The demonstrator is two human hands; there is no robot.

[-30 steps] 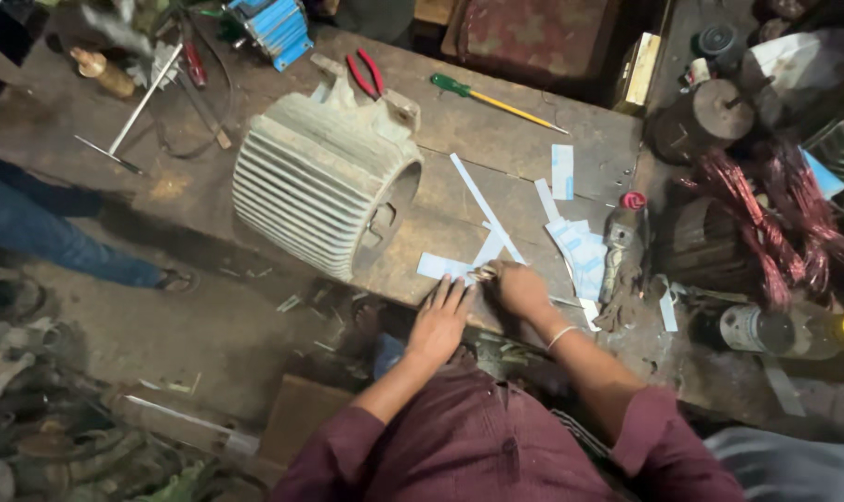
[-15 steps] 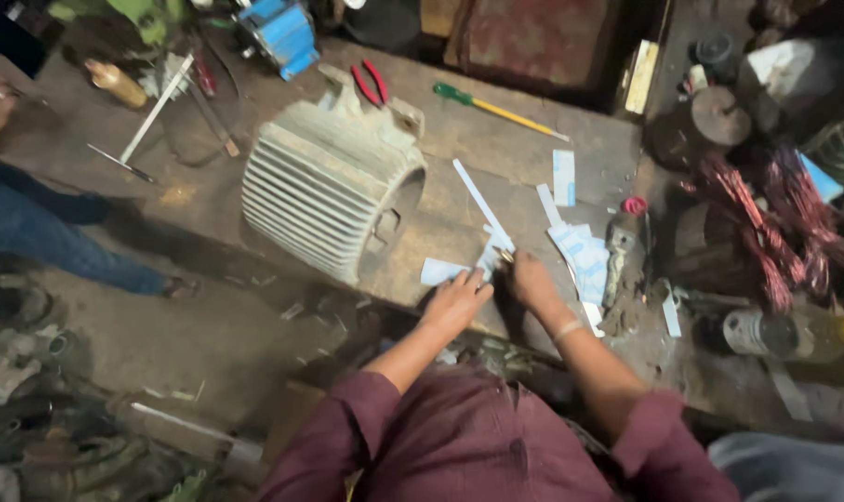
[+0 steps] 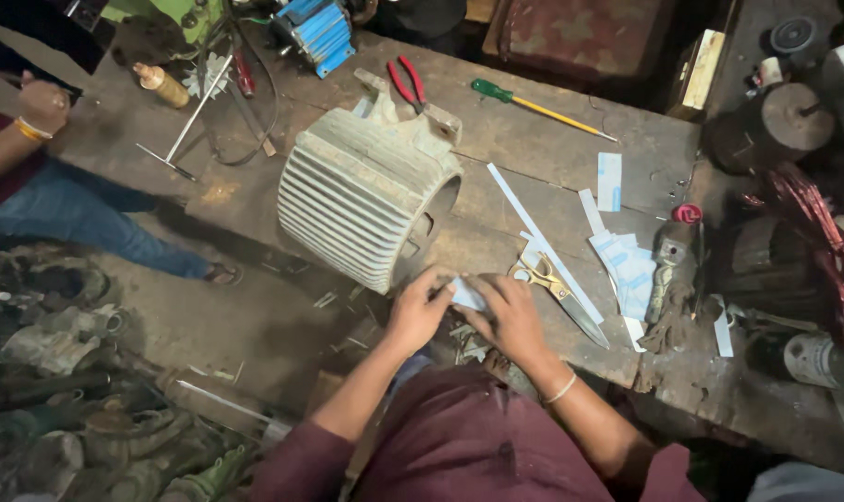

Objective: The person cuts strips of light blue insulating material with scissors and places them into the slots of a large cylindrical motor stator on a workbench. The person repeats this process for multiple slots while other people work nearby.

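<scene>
Dim workshop. Worn wooden workbench (image 3: 552, 139) across a dusty concrete floor (image 3: 208, 316); scrap metal parts (image 3: 59, 372) heaped lower left, copper wire coils (image 3: 812, 232) at right.

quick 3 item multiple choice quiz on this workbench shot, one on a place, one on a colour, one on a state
1. Where do the scissors lie?
A. on the bench right of the right hand
B. on top of the ribbed motor housing
C. on the floor

2. What colour is the handle of the screwdriver at the far side of the bench?
A. red
B. green
C. blue

3. What are the two hands doing?
A. resting flat and empty
B. left hand and right hand together pinch a small pale paper piece
C. gripping the pliers

Key: 1 A, the scissors lie flat on the wood beside the long paper strip. 2 B, the handle end is green. 3 B, the fingers of both hands meet on the paper at the bench edge.
</scene>
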